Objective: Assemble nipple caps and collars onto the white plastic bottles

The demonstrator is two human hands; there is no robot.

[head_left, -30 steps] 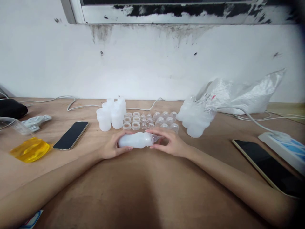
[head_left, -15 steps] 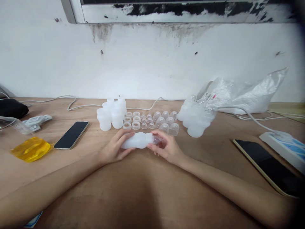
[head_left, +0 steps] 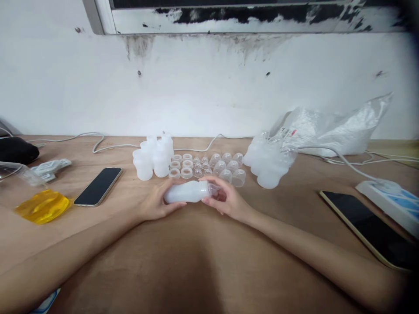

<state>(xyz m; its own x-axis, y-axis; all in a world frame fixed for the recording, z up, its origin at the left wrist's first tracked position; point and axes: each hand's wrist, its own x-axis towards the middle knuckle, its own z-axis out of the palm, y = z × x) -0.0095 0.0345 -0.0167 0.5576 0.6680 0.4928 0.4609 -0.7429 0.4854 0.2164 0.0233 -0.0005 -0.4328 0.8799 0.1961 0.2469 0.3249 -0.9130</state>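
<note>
A white translucent baby bottle [head_left: 186, 192] lies sideways between my hands, just above the table. My left hand [head_left: 157, 201] is wrapped round its base end. At the other end, my right hand [head_left: 229, 197] has its thumb and fingers on the collar and clear nipple [head_left: 213, 189]. Beyond the bottle are rows of collar rings [head_left: 187, 173], clear nipples [head_left: 197, 172] and clear dome caps [head_left: 238, 177]. Open bottle bodies [head_left: 143, 165] stand upright at their left. Several bottles with clear tops [head_left: 269, 174] are grouped at the right.
A phone [head_left: 98, 186] and a yellow-bottomed clear container [head_left: 42, 206] are on the left. To the right lie a larger phone [head_left: 366, 229], a power strip [head_left: 393, 203] and a clear plastic bag [head_left: 343, 131]. White cables [head_left: 216, 138] run along the wall.
The bottle has turned a little in my hands, and its collar and nipple show more plainly. My right fingers have shifted slightly left along the collar. Everything else stays put.
</note>
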